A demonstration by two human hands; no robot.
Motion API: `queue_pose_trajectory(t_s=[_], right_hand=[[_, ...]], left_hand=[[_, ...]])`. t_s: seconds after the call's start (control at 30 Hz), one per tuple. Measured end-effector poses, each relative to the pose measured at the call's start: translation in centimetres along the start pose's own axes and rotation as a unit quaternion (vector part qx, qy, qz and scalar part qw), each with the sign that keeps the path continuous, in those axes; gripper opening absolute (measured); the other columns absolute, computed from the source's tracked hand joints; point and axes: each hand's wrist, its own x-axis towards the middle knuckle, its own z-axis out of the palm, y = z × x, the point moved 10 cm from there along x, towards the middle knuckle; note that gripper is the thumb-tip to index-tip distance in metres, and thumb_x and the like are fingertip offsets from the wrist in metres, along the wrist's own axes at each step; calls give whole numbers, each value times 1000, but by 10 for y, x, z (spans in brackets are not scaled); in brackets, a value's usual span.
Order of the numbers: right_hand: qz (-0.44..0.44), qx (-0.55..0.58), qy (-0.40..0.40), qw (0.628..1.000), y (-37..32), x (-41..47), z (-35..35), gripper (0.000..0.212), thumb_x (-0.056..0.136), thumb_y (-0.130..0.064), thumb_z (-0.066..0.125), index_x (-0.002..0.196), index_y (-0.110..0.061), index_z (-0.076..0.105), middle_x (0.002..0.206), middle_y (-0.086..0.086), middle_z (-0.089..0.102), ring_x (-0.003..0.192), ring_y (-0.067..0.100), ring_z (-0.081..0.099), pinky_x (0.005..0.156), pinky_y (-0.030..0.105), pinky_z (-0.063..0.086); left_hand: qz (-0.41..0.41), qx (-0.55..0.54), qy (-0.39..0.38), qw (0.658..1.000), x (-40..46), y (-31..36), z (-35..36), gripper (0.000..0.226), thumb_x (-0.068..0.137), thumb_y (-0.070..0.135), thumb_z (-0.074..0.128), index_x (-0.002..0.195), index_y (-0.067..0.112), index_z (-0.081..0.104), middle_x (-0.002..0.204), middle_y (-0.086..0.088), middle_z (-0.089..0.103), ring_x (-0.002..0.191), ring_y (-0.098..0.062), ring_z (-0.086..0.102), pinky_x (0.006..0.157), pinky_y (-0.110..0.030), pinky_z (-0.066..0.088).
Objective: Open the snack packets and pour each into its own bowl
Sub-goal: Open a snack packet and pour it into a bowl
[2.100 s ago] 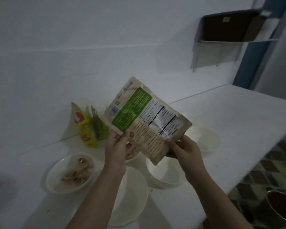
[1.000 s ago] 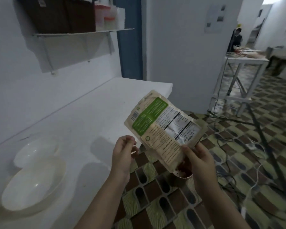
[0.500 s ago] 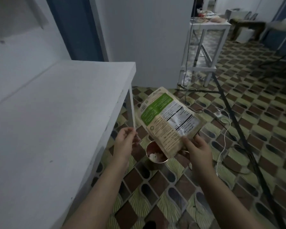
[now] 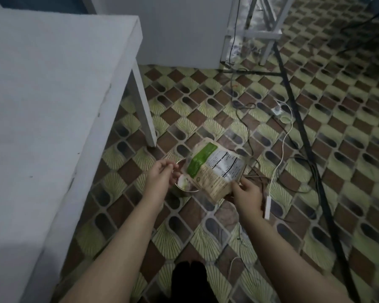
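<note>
Both arms are bare and stretched forward and down, coming in from the bottom edge and angling toward each other. The left hand point(image 4: 161, 174) is out past the counter's point(image 4: 53, 106) near edge, over the floor, fingers curled in with the fingertips bunched together like a pinch; can't tell if anything's actually between them. The right hand point(image 4: 247, 192) sits a little lower and closer to the body, thumb on top, and has a pinch grip on the lower corner of the snack packet point(image 4: 214, 169). The hands are near each other but not touching.
</note>
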Motion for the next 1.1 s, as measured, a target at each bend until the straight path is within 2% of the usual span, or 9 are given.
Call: queue_pose_trajectory(t_s=[0.1,0.17,0.23,0.33,0.4,0.5,0.6,0.83,1.1], right_hand=[[61,16,10,998,45,38,16,17,94,-13,58,80,-11,67,85,16,72,76,32,71,69,52,61],[106,39,10,994,86,68,35,16,96,-8,56,82,-2,61,87,19,69,72,30,70,61,37,62],[136,60,4,989,125,97,55,17,98,-7,56,81,-1,57,83,16,65,66,25,68,52,25,57],[163,83,-15,983,180,138,89,13,99,-9,55,88,-1,58,85,14,66,63,21,68,51,23,55],[177,116,-41,977,214,164,117,13,100,-11,53,102,1,59,100,19,66,70,21,68,54,24,57],[218,169,-129,952,257,189,166,40,104,-27,45,136,-3,44,129,22,58,98,31,67,76,36,59],[264,178,-189,929,281,189,196,54,105,-38,36,146,-3,34,135,23,54,119,38,58,90,42,53],[244,393,-203,863,184,130,202,47,103,-34,44,145,-13,42,131,19,62,114,32,65,85,38,58],[142,440,-250,851,-7,42,154,33,103,-30,45,131,-16,57,117,13,71,100,23,72,76,30,58]], left_hand=[[-15,-5,9,1000,28,-37,1,10,97,9,54,100,15,62,96,0,70,83,-15,66,78,-32,53],[-26,-5,25,999,51,-74,-1,11,96,10,56,103,15,62,98,2,71,87,-16,68,84,-35,54],[-26,-5,40,999,76,-108,-3,12,96,12,56,105,18,62,100,5,72,90,-15,69,85,-34,54],[-30,-1,42,999,109,-159,-5,15,97,14,54,108,21,61,105,7,72,95,-15,70,85,-32,54],[-34,9,40,999,128,-190,-7,18,98,16,53,113,20,61,107,7,72,98,-15,70,87,-33,54],[-34,34,44,998,154,-229,-16,20,98,18,53,116,22,60,109,9,71,102,-14,69,91,-36,54],[-34,57,44,997,169,-250,-23,22,98,21,54,118,26,60,112,12,70,104,-9,67,97,-40,52],[2,61,23,998,142,-187,-8,31,98,25,52,130,28,53,122,17,65,108,-3,65,101,-36,49],[82,22,18,996,53,-22,5,25,100,19,49,122,27,57,116,15,69,106,-7,67,97,-35,51]])
